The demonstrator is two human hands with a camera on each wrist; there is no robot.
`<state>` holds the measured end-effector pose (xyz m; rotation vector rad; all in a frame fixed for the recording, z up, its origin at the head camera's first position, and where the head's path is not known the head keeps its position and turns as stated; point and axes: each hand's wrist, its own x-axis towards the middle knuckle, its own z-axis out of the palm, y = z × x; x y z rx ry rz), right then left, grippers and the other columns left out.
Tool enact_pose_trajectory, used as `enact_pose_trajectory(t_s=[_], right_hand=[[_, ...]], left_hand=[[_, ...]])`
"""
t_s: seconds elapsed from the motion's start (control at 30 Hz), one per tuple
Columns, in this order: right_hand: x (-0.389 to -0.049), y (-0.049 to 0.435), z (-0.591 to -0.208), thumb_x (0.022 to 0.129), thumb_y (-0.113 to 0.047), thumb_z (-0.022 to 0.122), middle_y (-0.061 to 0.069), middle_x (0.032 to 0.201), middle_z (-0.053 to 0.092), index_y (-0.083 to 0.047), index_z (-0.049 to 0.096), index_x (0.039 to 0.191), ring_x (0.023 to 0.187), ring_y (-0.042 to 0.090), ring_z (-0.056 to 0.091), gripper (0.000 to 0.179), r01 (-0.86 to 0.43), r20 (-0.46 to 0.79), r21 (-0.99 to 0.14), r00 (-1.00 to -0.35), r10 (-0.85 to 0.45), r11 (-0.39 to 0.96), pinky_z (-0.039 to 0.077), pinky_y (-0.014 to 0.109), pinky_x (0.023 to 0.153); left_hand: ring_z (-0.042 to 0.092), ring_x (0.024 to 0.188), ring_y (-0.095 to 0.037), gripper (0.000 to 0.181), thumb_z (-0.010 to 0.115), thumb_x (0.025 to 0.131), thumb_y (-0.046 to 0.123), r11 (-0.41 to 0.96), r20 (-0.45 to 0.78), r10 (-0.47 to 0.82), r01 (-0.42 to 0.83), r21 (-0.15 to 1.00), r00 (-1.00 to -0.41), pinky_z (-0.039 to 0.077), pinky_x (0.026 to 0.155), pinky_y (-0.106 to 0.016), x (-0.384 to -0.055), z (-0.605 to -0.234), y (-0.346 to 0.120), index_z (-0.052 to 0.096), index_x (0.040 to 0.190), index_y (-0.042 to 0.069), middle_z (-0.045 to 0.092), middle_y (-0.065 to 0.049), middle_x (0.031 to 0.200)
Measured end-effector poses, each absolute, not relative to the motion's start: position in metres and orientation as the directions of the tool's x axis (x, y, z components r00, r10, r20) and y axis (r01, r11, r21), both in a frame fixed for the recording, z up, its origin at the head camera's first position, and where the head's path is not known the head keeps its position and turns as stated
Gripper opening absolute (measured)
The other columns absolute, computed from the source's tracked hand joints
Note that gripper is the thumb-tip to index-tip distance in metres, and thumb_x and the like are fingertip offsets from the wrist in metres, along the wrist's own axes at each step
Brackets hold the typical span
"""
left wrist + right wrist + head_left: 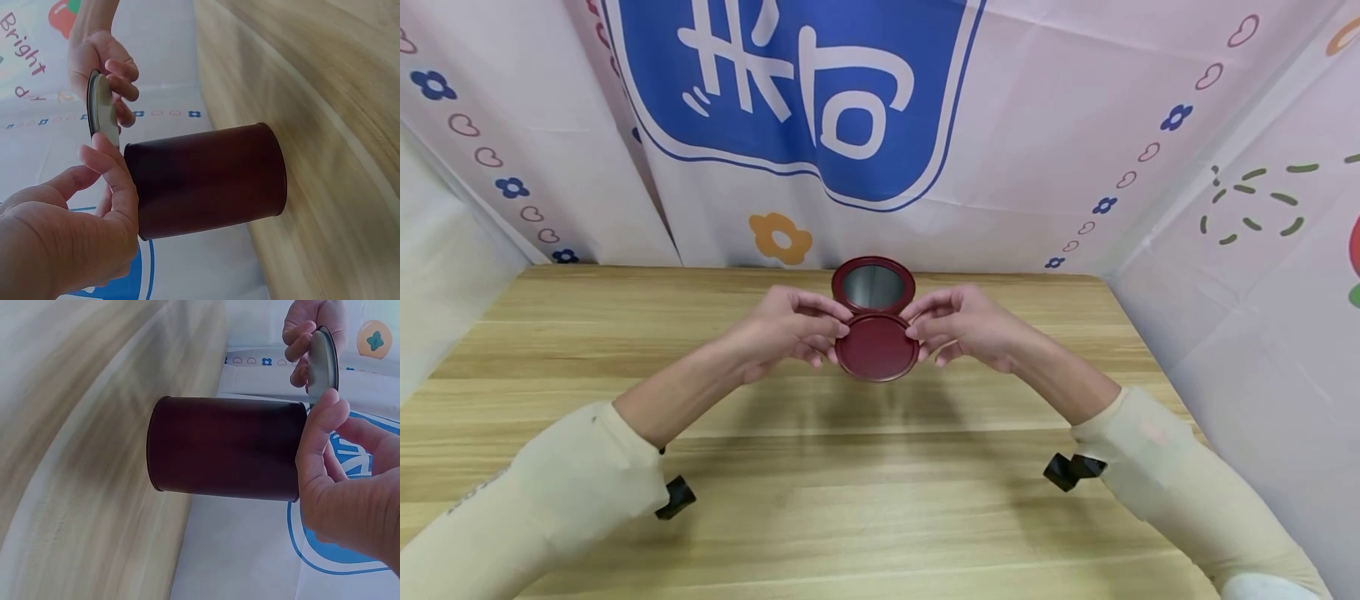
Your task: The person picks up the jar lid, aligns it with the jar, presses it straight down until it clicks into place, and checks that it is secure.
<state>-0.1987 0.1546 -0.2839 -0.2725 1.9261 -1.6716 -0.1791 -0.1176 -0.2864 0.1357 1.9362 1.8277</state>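
A dark red tin canister (206, 181) stands upright on the wooden table, its grey metal inside showing through the open top in the head view. Just in front of that top is its round red lid (877, 348), held off the opening, with a pale metal underside in both wrist views. My left hand (793, 327) pinches the lid's left edge between thumb and fingers. On the opposite edge my right hand (966, 327) pinches it likewise. Fingers of both hands are close to the canister's rim; whether they touch it I cannot tell.
The wooden table (865, 517) extends toward me and to both sides. Behind the canister hangs a white cloth (1022, 167) with a blue emblem, flowers and hearts. More printed cloth (1247, 317) borders the right side. Black devices sit under both sleeves.
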Motion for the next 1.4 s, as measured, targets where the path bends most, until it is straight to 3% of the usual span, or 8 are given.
enact_pose_trajectory(t_s=[1.4], right_hand=[[-0.232, 0.145, -0.263, 0.101, -0.002, 0.063, 0.009, 0.094, 0.071, 0.006, 0.062, 0.128, 0.07, 0.016, 0.068, 0.028, 0.181, -0.267, -0.956, -0.86, -0.436, 0.23, 0.056, 0.021, 0.056]], left_hand=[[0.07, 0.065, -0.014, 0.03, 0.068, 0.1, 0.006, 0.16, -0.268, 0.271, -0.231, 0.96, -0.925, 0.059, 0.063, -0.021, -0.214, -0.268, -0.112, 0.065, 0.127, -0.006, 0.074, -0.007, 0.093]])
